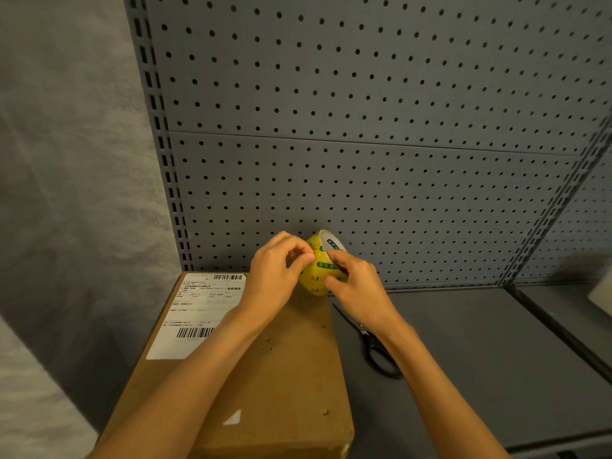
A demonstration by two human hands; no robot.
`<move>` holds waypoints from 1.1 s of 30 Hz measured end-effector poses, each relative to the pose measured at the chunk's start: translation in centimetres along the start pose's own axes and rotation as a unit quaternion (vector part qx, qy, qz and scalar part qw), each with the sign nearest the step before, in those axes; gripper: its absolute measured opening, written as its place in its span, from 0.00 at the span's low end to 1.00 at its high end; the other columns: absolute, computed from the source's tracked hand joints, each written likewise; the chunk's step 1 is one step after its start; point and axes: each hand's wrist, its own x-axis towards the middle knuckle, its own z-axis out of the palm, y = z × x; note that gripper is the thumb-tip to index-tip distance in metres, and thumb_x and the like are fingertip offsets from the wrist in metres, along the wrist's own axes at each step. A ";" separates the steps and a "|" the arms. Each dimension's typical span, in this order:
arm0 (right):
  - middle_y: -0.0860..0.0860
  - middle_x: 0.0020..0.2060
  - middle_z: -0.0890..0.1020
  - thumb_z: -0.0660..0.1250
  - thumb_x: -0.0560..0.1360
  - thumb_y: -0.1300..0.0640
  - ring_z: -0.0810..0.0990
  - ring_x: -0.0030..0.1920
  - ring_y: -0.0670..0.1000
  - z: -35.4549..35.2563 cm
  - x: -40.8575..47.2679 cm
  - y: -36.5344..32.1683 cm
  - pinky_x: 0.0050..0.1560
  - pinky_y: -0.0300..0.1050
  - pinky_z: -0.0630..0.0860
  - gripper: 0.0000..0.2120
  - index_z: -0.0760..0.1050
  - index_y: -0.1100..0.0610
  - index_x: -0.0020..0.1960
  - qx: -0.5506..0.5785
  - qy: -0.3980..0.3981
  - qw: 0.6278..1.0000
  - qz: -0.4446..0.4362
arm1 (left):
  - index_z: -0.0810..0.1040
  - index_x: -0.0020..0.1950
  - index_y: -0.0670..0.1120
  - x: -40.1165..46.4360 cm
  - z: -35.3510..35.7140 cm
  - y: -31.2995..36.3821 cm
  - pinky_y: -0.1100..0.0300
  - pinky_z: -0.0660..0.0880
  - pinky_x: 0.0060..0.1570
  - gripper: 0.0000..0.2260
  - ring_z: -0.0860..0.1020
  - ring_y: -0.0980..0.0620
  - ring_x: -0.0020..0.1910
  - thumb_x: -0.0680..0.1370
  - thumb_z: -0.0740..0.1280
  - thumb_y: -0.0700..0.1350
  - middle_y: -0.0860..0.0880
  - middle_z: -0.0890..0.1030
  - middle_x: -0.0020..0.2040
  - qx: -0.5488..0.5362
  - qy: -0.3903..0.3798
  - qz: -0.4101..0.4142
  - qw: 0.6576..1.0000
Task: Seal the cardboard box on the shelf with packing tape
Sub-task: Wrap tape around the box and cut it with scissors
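Head view, left to right. Grey fabric backdrop (66, 160) fills the left side, beyond the shelf's slotted upright (162, 154). Cardboard box (281, 366) sits at the left end of the grey shelf (480, 376), its left side at the shelf's left edge, its far end near the pegboard back panel (381, 111), its near end at the shelf's front lip. Top flaps lie flat and closed; no tape strip can be made out across them. White shipping label (198, 313) on the box's far-left top: two barcodes and printed lines, the print too small to read.

Left hand (278, 273) is above the box's far end, fingers curled, fingertips pinching at the outer face of the tape roll (319, 270). Roll is yellow with green patches and small lettering; "SJ" is just readable, the rest not. Pale inner core faces up and away. Right hand (356, 286) grips the roll from the right, thumb and fingers wrapped around it, held above the box's far right corner.

Black-handled scissors (371, 342) lie closed on the shelf just right of the box, partly under the right forearm. Right of them is open shelf surface, up to a dark divider rail (563, 336).
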 end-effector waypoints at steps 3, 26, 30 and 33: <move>0.47 0.40 0.79 0.63 0.73 0.66 0.77 0.38 0.41 0.2 0.0 -0.2 0.37 0.31 0.73 0.11 0.77 0.56 0.52 -0.018 0.001 1.000 -0.005 | 0.74 0.44 0.46 -0.3 0.3 -0.3 0.69 0.66 0.40 0.03 0.70 0.60 0.41 0.78 0.65 0.42 0.57 0.70 0.42 0.054 -0.030 0.009 0.998; 0.59 0.40 0.81 0.64 0.75 0.66 0.76 0.37 0.49 -0.9 0.2 0.3 0.40 0.48 0.76 0.07 0.78 0.59 0.49 0.011 -0.017 1.000 0.006 | 0.75 0.51 0.48 -0.2 0.1 0.5 0.71 0.70 0.40 0.08 0.74 0.58 0.41 0.74 0.70 0.42 0.55 0.76 0.43 -0.030 -0.079 -0.045 0.995; 0.56 0.40 0.81 0.64 0.74 0.67 0.76 0.37 0.45 -0.8 0.2 0.1 0.39 0.42 0.76 0.08 0.78 0.59 0.50 0.004 -0.023 1.000 0.008 | 0.77 0.45 0.46 -0.1 0.2 0.4 0.68 0.70 0.39 0.02 0.74 0.57 0.40 0.75 0.69 0.40 0.55 0.76 0.41 -0.021 -0.052 -0.043 0.998; 0.53 0.43 0.82 0.64 0.75 0.66 0.79 0.40 0.44 -0.8 0.3 0.3 0.41 0.36 0.77 0.09 0.79 0.58 0.52 0.003 -0.025 1.000 0.003 | 0.76 0.43 0.47 0.0 0.2 0.3 0.67 0.70 0.39 0.04 0.74 0.59 0.40 0.77 0.66 0.40 0.56 0.75 0.41 -0.009 -0.062 -0.049 0.997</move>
